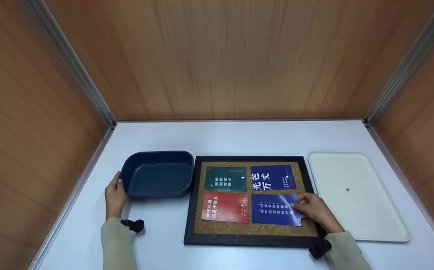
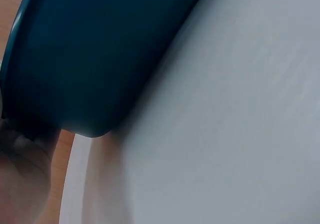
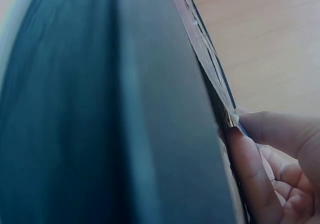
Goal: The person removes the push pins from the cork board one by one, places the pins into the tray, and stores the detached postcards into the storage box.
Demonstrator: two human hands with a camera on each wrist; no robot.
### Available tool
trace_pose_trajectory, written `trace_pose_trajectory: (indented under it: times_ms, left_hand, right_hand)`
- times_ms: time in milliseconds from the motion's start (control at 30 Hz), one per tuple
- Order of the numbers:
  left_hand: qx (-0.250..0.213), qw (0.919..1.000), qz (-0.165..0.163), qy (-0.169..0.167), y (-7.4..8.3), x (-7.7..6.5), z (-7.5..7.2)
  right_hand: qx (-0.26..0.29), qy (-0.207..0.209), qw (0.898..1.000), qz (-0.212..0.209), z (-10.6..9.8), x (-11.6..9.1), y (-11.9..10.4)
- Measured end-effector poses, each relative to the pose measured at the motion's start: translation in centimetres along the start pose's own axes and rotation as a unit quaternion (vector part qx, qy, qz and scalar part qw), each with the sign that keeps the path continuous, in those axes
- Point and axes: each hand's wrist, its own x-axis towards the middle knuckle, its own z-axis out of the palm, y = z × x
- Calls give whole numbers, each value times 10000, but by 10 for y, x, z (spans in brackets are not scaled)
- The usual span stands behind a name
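My left hand point(image 1: 115, 197) lies against the left end of a dark blue rectangular basin point(image 1: 157, 195), its fingers along the outer wall. In the left wrist view, the basin wall point(image 2: 100, 59) fills the upper left and hides the fingertips. My right hand point(image 1: 316, 210) pinches the right edge of a blue card point(image 1: 273, 210) with white writing, thumb on top. That card lies at the lower right of a black-framed corkboard point(image 1: 224, 229). Whether a pin sits under the thumb is hidden. In the right wrist view, the thumb point(image 3: 275, 129) and forefinger meet at the card's edge.
Also on the corkboard are a green card point(image 1: 225, 179), a red card point(image 1: 224, 208) and another blue card point(image 1: 273, 178), each with a small pin. A white tray point(image 1: 359, 210) stands right of the board. Wooden panels point(image 1: 239, 60) enclose the white table point(image 1: 213, 137).
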Motion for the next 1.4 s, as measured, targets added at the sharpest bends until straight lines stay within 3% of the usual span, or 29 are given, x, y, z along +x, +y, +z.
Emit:
trace_pose_trajectory:
  times_ms: [233,733,967,1200,1400]
  left_hand:
    - [-45,9999,-149,25,2,-2,1]
    - [-97,9999,-116,7,0,2,3]
    - [-7,10000,-72,-19,2,3,3]
    - [-18,9999,-113,11,2,3,2]
    - [27,9999,-131,41,1,2,0]
  right_hand:
    - [41,-5,10000,-21,-1,0,0]
    - [178,-261,9995,46,-11,2,-4]
    - [439,-700,9965,-145,-25,3,-14]
    - [674,-714,9952,-48,-28,8,-27]
    - [776,-882,9925,-341,-28,11,-38]
